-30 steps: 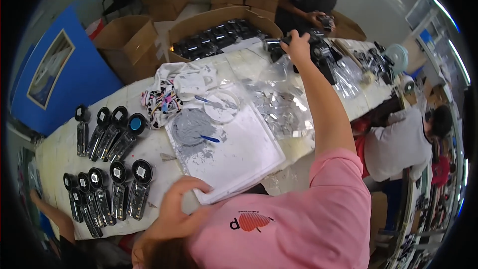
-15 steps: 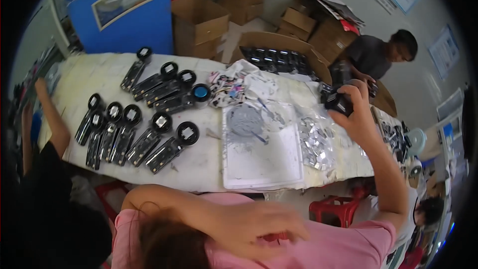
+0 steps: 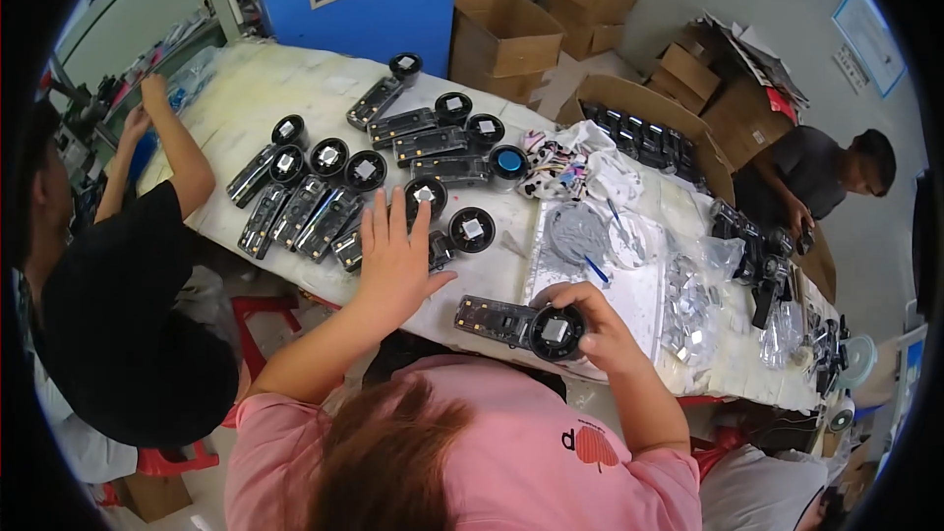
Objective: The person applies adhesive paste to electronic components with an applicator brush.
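My right hand (image 3: 605, 329) is wrapped round the round head of a black device (image 3: 492, 320), a flat oblong body with gold contacts and a white square in its head. It is held off the table's front edge. My left hand (image 3: 398, 265) reaches over the front row, fingers stretched and spread, partly hiding two black devices; whether it touches them I cannot tell. Several more black devices (image 3: 329, 214) lie in two groups, one with a blue disc (image 3: 507, 161) in its head. A white tray (image 3: 546, 280) holds grey paste (image 3: 578, 233) and a blue stick (image 3: 597, 270).
A patterned cloth (image 3: 565, 167) lies behind the tray. Clear bags of small metallic squares (image 3: 693, 300) and a pile of black parts (image 3: 757, 256) are to the right. One person in black (image 3: 138, 315) works at the left, another (image 3: 811, 172) beside a carton (image 3: 723, 143) at the far right.
My right hand has come back from the far right with the black device, now in front of the tray. My left hand has moved from near my chest to over the front row.
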A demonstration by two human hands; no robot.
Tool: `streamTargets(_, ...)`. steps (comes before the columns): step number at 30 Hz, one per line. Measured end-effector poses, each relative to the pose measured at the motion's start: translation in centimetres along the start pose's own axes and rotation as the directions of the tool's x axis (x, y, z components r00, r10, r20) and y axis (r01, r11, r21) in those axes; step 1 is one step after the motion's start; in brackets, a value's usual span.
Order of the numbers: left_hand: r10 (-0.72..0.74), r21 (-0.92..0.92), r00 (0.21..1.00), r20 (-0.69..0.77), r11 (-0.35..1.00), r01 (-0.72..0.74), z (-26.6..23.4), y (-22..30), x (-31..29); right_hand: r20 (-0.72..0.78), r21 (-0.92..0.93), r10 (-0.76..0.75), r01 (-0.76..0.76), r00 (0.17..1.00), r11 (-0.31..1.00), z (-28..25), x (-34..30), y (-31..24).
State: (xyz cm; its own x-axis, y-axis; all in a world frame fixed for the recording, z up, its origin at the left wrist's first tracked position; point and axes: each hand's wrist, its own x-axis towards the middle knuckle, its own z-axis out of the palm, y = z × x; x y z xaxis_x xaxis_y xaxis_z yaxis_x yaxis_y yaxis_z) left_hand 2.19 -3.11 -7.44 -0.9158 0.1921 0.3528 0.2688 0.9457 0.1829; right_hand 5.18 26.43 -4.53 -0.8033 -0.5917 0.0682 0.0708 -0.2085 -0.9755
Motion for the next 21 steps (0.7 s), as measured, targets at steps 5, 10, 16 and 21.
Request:
streamTargets(5, -0.089, 0.013, 0.992, -0.095, 0.996, 0.09, 1.0, 0.1, 0.3, -0.086, 0.096, 0.064, -0.056, 0.994, 0.994, 1.0, 1.8, 2.5)
streamTargets(10, -0.229, -0.02, 0.968, -0.1, 0.974, 0.228, 0.1, -1.2, -1.3, -0.17, 0.103, 0.088, -0.071, 0.982, 0.992, 1.3, 2.5, 2.6)
streamTargets(16, -0.279, 0.013, 0.946, -0.167, 0.958, 0.285, -0.1, -3.5, -2.2, -0.216, 0.082, 0.154, -0.139, 0.964, 0.987, 0.2, 3.5, 2.5)
streamTargets(21, -0.307, 0.017, 0.925, -0.224, 0.948, 0.319, -0.5, -6.4, -2.0, -0.145, 0.142, 0.184, -0.163, 0.972, 0.976, 0.2, 3.7, 2.2)
